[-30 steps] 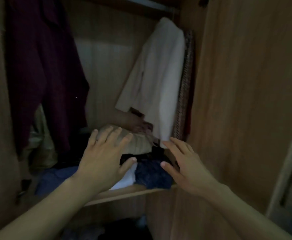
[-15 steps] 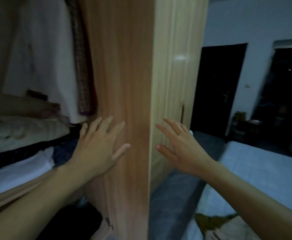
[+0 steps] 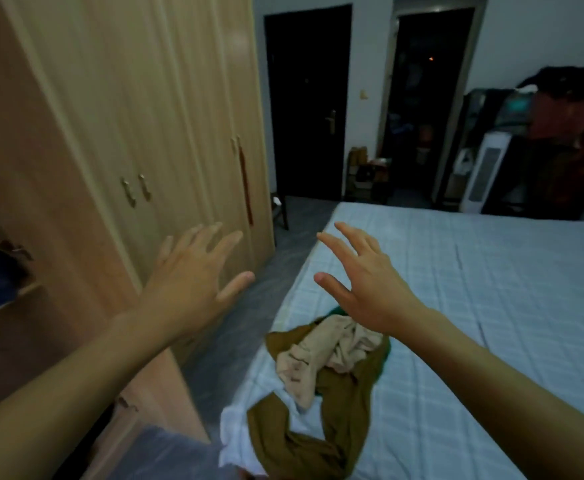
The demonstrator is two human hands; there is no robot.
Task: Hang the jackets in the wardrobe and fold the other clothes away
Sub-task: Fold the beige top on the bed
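I have both hands up in front of me and neither holds anything: my left hand (image 3: 193, 285) floats in front of the wardrobe (image 3: 138, 116) with its fingers spread and straight, and my right hand (image 3: 363, 285) hangs above the near left part of the bed (image 3: 491, 289), fingers likewise apart and relaxed, thumb out to the side. What I have to deal with lies just below the right hand: a loose pile of clothes (image 3: 318, 382) near the left edge of the mattress. In it I can make out a crumpled beige garment (image 3: 321, 355) on top, an olive-brown garment (image 3: 335, 420) spread underneath and trailing toward me, a white piece (image 3: 238, 431) at the near left end, and a sliver of green cloth (image 3: 339, 310) at the far end. None of it looks folded, so I judge this part of the job not yet done. At the far left edge I see an open wardrobe section with a shelf (image 3: 3, 306) and something dark on it, but too little shows to say how much has been stowed; the doors further along are closed. Whether a jacket is among the pile I cannot tell. I reckon the next thing is to lower my right hand onto the beige piece and lift it clear for folding.
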